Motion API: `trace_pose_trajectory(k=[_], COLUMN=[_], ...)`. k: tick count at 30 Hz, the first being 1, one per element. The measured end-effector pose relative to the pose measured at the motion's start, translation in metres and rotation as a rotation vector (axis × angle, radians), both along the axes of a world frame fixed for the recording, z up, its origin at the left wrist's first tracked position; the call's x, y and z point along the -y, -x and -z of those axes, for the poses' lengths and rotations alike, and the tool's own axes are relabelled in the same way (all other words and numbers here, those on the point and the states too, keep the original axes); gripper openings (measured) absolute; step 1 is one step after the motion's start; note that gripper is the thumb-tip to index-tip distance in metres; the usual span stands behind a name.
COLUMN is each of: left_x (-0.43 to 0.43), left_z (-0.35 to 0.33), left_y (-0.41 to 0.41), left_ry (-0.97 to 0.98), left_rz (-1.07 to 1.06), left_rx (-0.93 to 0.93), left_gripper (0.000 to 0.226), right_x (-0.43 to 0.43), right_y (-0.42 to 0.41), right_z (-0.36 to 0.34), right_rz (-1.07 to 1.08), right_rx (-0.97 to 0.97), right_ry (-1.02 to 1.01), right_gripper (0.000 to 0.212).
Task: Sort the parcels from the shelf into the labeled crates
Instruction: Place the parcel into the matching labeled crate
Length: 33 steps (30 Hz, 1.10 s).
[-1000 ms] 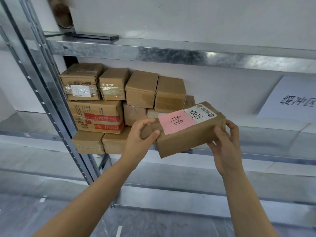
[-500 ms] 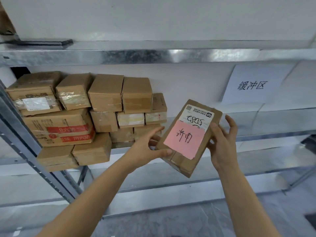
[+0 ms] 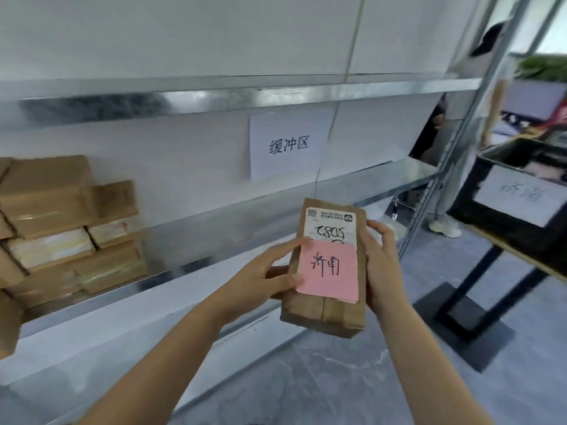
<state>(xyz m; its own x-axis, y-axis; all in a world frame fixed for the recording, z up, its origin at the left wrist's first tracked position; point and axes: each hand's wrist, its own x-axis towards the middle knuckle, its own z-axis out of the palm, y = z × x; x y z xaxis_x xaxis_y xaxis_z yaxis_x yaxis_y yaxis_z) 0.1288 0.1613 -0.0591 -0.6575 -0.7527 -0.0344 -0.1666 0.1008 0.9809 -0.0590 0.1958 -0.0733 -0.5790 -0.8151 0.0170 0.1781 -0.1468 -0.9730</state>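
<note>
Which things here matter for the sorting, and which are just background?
Job: parcel with pink note, held by left hand and right hand; stacked parcels on shelf; labeled black crate.
Background: paper wall sign; bystander; black stand.

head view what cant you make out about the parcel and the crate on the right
Head view:
crate: cut off by the right edge, contents unseen; crate label motion-blurred.
white label on the held parcel: lower part covered by the pink note, print too small.
stacked parcels: cut by the left edge, blurred.
</note>
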Motion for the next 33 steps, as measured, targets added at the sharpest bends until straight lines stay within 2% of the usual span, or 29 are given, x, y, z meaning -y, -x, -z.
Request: trace_pose_trajectory(k=[3,7,12,17,22,28,33], left_x=[-0.016,-0.040,-0.063,-0.081,-0.080,-0.063,-0.032], left_z=[0.008,0.016,0.028,0.035,0.028,0.026,0.034], left_y=[0.056,0.133,0.219,0.292,0.352,0.412,0.467], left_ry=[-0.029,-0.066,-0.044,-0.016,0.016,0.015,0.158], left_rz=[0.057,0.064,0.116,0.225,0.359,0.470,0.503], left_rx=[-0.024,-0.059,-0.081,-0.073,-0.046,-0.041,0.009], left_gripper=[0.039,0.037,0.043,0.043,0.046,0.050,0.056], right_x=[-0.026,-0.067,-0.132,-0.184,-0.209,-0.207,-0.180], right_y=[0.056,0.131,0.212,0.268,0.310,0.357,0.403], right_z=[0.006,0.012,0.023,0.022,0.018,0.019,0.029], right_rz=[0.036,-0.030,-0.178,-0.131,-0.068,-0.002,0.059], right_rx=[-0.073,-0.179,-0.303,-0.300,-0.270,-0.254,-0.243], right_ry=[-0.021,-0.054,-0.099,-0.135,-0.158,-0.121,-0.110], right_gripper=[0.009,0.018,0.059,0.048,0.047,0.052,0.047])
